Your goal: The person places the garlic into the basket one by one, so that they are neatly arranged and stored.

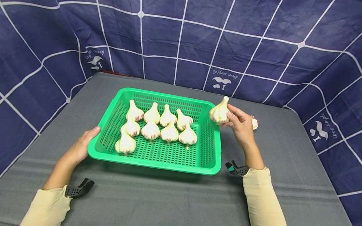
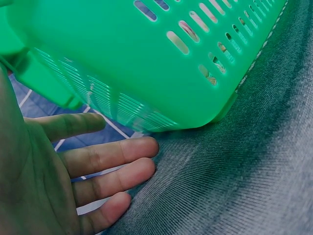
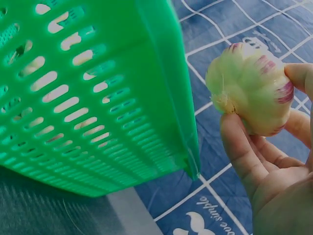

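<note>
A green plastic basket with slotted walls stands on the grey table, holding several garlic bulbs in rough rows, mostly with stems pointing away. My right hand pinches another garlic bulb between thumb and fingers, stem up, by the basket's right rim. In the right wrist view this bulb shows its root end and purple streaks. My left hand is at the basket's left side, thumb by the rim. The left wrist view shows its fingers extended beside the basket wall; the thumb is mostly hidden there.
Part of a pale, purple-marked bulb shows on the table behind my right hand. A grey cloth covers the table. Blue curtains with white lines enclose its back and sides.
</note>
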Demonstrator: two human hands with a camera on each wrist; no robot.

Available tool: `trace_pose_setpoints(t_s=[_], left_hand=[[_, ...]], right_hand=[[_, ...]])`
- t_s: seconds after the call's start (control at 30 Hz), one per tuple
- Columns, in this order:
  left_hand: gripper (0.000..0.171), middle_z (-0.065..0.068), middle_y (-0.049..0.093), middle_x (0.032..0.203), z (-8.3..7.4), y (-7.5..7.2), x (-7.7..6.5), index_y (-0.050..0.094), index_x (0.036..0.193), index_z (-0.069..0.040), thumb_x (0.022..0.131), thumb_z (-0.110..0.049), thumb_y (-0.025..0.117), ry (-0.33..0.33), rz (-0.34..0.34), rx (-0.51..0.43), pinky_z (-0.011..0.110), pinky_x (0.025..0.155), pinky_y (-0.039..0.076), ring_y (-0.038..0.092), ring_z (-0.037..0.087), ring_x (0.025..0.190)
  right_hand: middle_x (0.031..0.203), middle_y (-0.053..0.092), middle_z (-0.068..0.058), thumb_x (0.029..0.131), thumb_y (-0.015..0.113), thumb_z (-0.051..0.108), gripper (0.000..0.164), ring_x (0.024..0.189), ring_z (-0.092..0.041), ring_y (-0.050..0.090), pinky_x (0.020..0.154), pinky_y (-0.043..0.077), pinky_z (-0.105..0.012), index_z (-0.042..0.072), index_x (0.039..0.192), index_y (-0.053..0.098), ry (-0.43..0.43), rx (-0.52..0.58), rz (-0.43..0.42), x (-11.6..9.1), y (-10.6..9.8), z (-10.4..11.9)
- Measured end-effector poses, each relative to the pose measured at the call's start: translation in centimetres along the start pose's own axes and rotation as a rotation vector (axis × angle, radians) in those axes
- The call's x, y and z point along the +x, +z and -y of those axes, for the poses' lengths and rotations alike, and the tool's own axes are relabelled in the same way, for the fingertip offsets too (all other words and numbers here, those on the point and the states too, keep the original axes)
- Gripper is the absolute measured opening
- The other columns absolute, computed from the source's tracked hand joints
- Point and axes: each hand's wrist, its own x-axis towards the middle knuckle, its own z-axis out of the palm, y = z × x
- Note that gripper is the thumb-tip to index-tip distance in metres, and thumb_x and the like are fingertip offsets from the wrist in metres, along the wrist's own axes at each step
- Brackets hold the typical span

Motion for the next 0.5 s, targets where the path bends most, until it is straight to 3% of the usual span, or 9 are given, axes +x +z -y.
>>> trace_pose_setpoints(t_s=[0.1,0.3,0.5], left_hand=[[0.055,-0.002,0.06,0.079,0.0,0.0,0.0,0.061,0.095,0.006,0.107,-0.03,0.021,0.001,0.002,-0.007,0.016,0.077,0.038,0.053,0.001,0.077],[0.056,-0.004,0.061,0.076,-0.1,0.1,0.0,0.062,0.094,0.008,0.107,-0.029,0.021,0.025,0.008,-0.02,0.017,0.075,0.039,0.054,0.002,0.074],[0.056,-0.004,0.06,0.077,-0.3,0.0,-0.1,0.062,0.093,0.005,0.107,-0.033,0.023,0.028,0.011,-0.021,0.017,0.076,0.038,0.054,0.002,0.076]], right_hand=[[0.099,0.067,-0.006,0.096,0.046,-0.009,0.033,0.07,-0.014,0.064,0.063,0.055,-0.025,0.006,0.116,0.068,0.027,0.067,0.007,-0.1,0.3,0.1],[0.099,0.064,-0.009,0.098,0.044,0.0,0.024,0.076,-0.016,0.065,0.068,0.055,-0.027,-0.002,0.119,0.057,0.115,0.142,0.017,-0.1,1.0,0.5],[0.104,0.061,-0.009,0.094,0.058,0.0,0.022,0.081,-0.015,0.066,0.071,0.056,-0.028,0.002,0.117,0.058,0.09,0.148,0.059,-0.1,1.2,0.4]])
